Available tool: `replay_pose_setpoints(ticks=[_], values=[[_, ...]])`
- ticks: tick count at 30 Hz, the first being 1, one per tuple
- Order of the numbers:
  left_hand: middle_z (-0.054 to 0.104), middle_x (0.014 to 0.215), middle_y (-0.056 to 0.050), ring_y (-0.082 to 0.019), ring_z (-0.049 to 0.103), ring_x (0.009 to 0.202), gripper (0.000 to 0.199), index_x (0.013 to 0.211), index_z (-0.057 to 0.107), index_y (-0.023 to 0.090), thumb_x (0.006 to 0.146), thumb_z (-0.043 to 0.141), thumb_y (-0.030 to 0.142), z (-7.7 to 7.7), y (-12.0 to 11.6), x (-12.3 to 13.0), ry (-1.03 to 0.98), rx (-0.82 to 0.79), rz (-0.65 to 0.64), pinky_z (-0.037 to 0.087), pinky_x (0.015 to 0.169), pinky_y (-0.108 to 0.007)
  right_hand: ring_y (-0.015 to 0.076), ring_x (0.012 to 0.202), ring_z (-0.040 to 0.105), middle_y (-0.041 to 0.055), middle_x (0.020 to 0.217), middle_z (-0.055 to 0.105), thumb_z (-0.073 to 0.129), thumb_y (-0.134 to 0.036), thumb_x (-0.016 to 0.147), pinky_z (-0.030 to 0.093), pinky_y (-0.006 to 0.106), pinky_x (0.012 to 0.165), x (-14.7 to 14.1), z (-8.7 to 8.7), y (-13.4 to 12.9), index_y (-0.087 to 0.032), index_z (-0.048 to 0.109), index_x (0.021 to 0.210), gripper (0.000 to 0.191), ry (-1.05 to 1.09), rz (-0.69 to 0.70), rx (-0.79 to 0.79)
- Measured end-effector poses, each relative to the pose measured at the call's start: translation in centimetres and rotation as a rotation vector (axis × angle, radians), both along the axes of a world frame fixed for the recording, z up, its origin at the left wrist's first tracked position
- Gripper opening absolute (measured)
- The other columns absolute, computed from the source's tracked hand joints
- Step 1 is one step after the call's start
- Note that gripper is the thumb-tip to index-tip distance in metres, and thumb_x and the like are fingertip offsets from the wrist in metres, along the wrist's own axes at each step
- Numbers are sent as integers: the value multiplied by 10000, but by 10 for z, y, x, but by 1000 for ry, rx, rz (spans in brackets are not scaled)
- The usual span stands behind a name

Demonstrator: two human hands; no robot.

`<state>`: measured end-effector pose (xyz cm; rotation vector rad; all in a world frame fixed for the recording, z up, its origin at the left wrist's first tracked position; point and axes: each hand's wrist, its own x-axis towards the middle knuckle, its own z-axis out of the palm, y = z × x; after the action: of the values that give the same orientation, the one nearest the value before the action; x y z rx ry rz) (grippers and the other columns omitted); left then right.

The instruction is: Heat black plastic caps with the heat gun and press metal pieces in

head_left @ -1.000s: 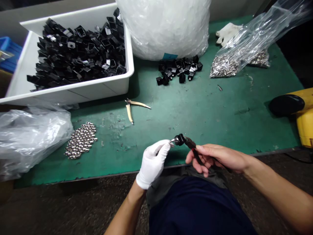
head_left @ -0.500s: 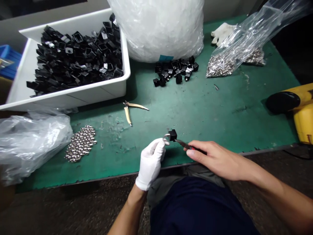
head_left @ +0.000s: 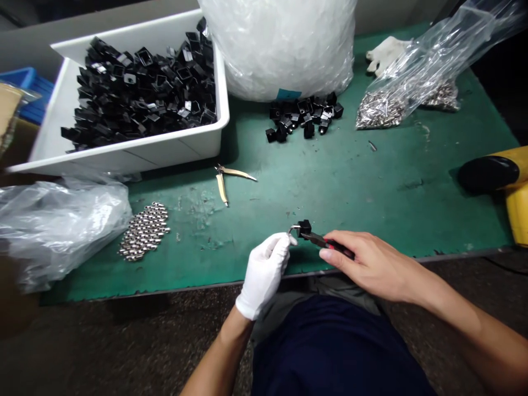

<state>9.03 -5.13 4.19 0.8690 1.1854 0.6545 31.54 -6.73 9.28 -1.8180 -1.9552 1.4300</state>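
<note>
My left hand (head_left: pixel 266 269), in a white glove, is closed on a thin bent metal rod (head_left: pixel 292 227) that looks like a hex key. The rod's far end meets a small black block (head_left: pixel 304 227) held just above the table. My bare right hand (head_left: pixel 363 258) is wrapped round the dark pliers (head_left: pixel 317 240), which have red on the handles. Their jaws touch the block's lower right side; whether they grip it or something in it is too small to tell. Beyond my hands, cream-handled cutters (head_left: pixel 225 179) lie spread on the green table (head_left: pixel 350 187).
A white bin (head_left: pixel 165 144) of black parts stands back left. Small metal sleeves (head_left: pixel 144 232) lie beside a clear bag (head_left: pixel 74 220). Farther back are a big plastic bag (head_left: pixel 284 44), black blocks (head_left: pixel 305 113) and a bag of metal pieces (head_left: pixel 381 109). A yellow tool (head_left: pixel 515 192) sits right.
The view has shifted a little, so things sit slightly right of before. The pliers have turned somewhat and more of their jaws shows beside the block. Both hands keep their hold.
</note>
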Motion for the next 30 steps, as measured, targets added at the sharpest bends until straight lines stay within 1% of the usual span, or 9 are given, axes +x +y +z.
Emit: replay_pose_setpoints(ticks=[4, 7, 10, 16, 19, 22, 26, 28, 30], values=[[278, 552, 91, -51, 223, 464, 313, 895, 586, 187, 946, 562, 495, 4, -3, 4, -94, -71, -14, 200, 422, -170, 150, 668, 494, -24, 744, 583, 355, -592, 1020, 335, 296, 626, 4, -15, -1, -220, 520, 810, 458, 74, 16, -11], [280, 509, 102, -51, 207, 414, 306, 896, 565, 203, 961, 529, 499, 8, -6, 8, -152, -100, -21, 220, 386, -171, 136, 656, 449, -40, 728, 532, 448, -569, 996, 320, 287, 611, 6, -23, -2, -218, 499, 812, 399, 107, 17, -18], [269, 501, 104, -43, 188, 419, 301, 864, 553, 198, 962, 538, 482, 12, -9, 16, -199, -90, 22, 196, 388, -154, 131, 656, 422, -49, 725, 493, 531, -509, 971, 313, 284, 603, 7, -25, -4, -219, 492, 823, 328, 129, 5, -37], [223, 518, 105, -38, 157, 437, 344, 774, 483, 192, 967, 526, 474, 25, -16, 33, -302, -196, 116, 151, 393, -142, 137, 688, 388, -46, 740, 444, 485, -382, 994, 322, 293, 639, 6, -25, -8, -218, 424, 792, 267, 245, -30, -98], [220, 529, 107, -34, 161, 437, 371, 736, 446, 189, 966, 527, 469, 33, -18, 36, -347, -255, 129, 139, 401, -144, 141, 700, 381, -42, 745, 436, 491, -324, 977, 318, 298, 650, 4, -27, -11, -214, 429, 790, 225, 264, -40, -104], [223, 533, 105, -32, 161, 436, 434, 678, 361, 200, 971, 503, 486, 38, -18, 37, -407, -310, 125, 131, 407, -153, 140, 696, 363, -43, 737, 412, 491, -291, 966, 309, 294, 642, 3, -29, -16, -214, 413, 780, 216, 309, -54, -132], [234, 526, 100, -39, 164, 430, 496, 648, 287, 221, 958, 489, 551, 37, -18, 35, -395, -359, 47, 135, 401, -184, 142, 695, 354, -42, 731, 405, 492, -288, 963, 302, 290, 642, -1, -33, -28, -214, 432, 800, 189, 380, -125, -181], [255, 524, 93, -44, 174, 439, 506, 642, 305, 217, 956, 481, 573, 33, -22, 33, -336, -333, 18, 153, 414, -198, 144, 702, 359, -39, 737, 417, 502, -284, 951, 301, 291, 650, -3, -35, -34, -211, 455, 818, 159, 431, -178, -214], [281, 529, 84, -50, 175, 457, 511, 639, 342, 205, 965, 454, 581, 27, -27, 33, -261, -276, 17, 166, 433, -212, 143, 702, 356, -39, 737, 415, 513, -280, 936, 299, 290, 652, -6, -37, -38, -210, 455, 814, 152, 473, -213, -245]])
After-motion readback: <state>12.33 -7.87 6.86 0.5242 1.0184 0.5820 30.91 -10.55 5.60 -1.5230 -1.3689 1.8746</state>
